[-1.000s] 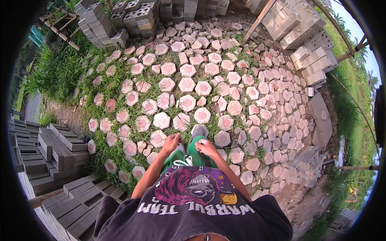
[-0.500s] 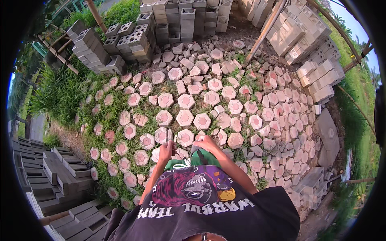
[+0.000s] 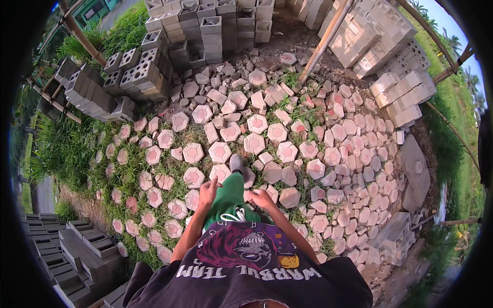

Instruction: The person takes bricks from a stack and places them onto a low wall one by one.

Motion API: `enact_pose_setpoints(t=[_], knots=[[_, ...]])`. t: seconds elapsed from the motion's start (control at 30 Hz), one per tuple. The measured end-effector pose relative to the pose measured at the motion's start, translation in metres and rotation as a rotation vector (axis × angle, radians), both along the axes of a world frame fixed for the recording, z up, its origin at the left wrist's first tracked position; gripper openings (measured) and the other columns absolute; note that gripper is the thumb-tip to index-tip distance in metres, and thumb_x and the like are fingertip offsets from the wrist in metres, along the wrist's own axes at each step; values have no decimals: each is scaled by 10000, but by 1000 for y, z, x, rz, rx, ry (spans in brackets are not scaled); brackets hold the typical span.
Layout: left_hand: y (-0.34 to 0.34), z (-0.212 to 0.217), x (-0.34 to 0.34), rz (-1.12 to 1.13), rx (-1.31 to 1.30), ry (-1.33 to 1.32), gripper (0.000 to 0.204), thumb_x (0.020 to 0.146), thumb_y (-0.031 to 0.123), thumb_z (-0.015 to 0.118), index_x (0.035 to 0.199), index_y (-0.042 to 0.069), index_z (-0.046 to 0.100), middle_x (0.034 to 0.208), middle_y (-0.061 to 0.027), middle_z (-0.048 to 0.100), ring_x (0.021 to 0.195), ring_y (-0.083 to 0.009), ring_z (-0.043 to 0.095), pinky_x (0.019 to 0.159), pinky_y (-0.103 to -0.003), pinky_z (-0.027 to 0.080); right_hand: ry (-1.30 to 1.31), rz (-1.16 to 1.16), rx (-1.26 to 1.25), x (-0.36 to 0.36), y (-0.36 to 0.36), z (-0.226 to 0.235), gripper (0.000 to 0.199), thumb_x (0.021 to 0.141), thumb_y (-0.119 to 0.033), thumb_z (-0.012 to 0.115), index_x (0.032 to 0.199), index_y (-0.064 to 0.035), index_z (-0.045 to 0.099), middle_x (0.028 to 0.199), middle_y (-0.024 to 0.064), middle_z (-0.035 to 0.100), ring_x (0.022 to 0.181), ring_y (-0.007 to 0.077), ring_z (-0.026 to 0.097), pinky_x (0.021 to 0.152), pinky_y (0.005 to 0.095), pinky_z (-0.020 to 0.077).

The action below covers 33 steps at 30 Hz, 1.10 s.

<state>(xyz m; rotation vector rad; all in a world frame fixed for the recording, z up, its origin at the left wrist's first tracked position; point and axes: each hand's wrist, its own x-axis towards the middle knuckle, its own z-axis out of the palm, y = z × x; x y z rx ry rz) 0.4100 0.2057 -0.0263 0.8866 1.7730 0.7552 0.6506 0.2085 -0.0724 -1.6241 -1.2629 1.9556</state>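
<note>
In the lower middle my left hand point(image 3: 208, 193) hangs in front of the body, its fingers loosely bent and a little apart, with nothing visible in them. My right hand point(image 3: 261, 198) is held to the right of the green shorts point(image 3: 229, 199), its fingers curled in; nothing shows in it. Neither hand touches a block. One foot in a grey clog point(image 3: 236, 163) is set forward beside a hexagonal paving block point(image 3: 220, 172) with a pinkish centre. Several more such blocks, one a pale hexagon point(image 3: 194, 177), lie on the grass around my hands.
Stacked hollow concrete blocks point(image 3: 211, 38) stand at the back, with another stack point(image 3: 403, 97) at the far right. A slanting pole point(image 3: 323, 43) rises among them. Broken paving pieces point(image 3: 226, 97) cover ground ahead. Grey concrete slabs point(image 3: 84, 256) are piled at the lower left.
The view has shifted forward and right, so blocks sit lower and further left. My hands have moved apart slightly, and a foot in a grey clog has come into view between them.
</note>
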Motion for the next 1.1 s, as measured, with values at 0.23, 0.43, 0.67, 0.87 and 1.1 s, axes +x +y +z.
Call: enact_pose_setpoints(t=[0.23, 0.43, 0.67, 0.87, 1.1], knots=[[173, -11, 28, -147, -77, -157, 632, 892, 591, 464, 813, 16, 715, 499, 0, 420, 530, -109, 433, 546, -306, 365, -96, -196, 217, 43, 125, -7, 274, 799, -257, 734, 788, -23, 592, 695, 22, 606, 575, 81, 534, 521, 234, 422], [299, -2, 43, -343, 97, -7, 604, 868, 559, 530, 740, -23, 633, 588, -30, 497, 590, -112, 434, 547, -325, 374, -199, -325, 178, 63, 222, -3, 310, 731, -240, 794, 723, -42, 555, 679, 16, 575, 591, 82, 514, 535, 243, 411], [374, -5, 52, -313, 54, -9, 561, 865, 515, 570, 702, -22, 577, 582, -32, 491, 582, -103, 415, 537, -319, 366, -155, -300, 124, 69, 284, -9, 424, 706, -378, 802, 650, -36, 557, 599, 27, 589, 560, 88, 530, 534, 270, 429], [405, -24, 70, -218, 29, 57, 553, 855, 525, 563, 807, -19, 649, 601, -69, 549, 591, -132, 488, 569, -332, 400, -121, -153, 121, 99, 391, -29, 334, 807, -303, 736, 705, -24, 585, 684, 43, 619, 604, 94, 567, 558, 242, 461], [487, -61, 108, 189, 42, 21, 479, 874, 438, 572, 845, -32, 662, 646, -66, 590, 610, -122, 500, 563, -310, 405, -92, 53, 127, 140, 570, -31, 388, 869, -360, 648, 725, -2, 616, 698, 44, 620, 617, 106, 583, 577, 242, 486]])
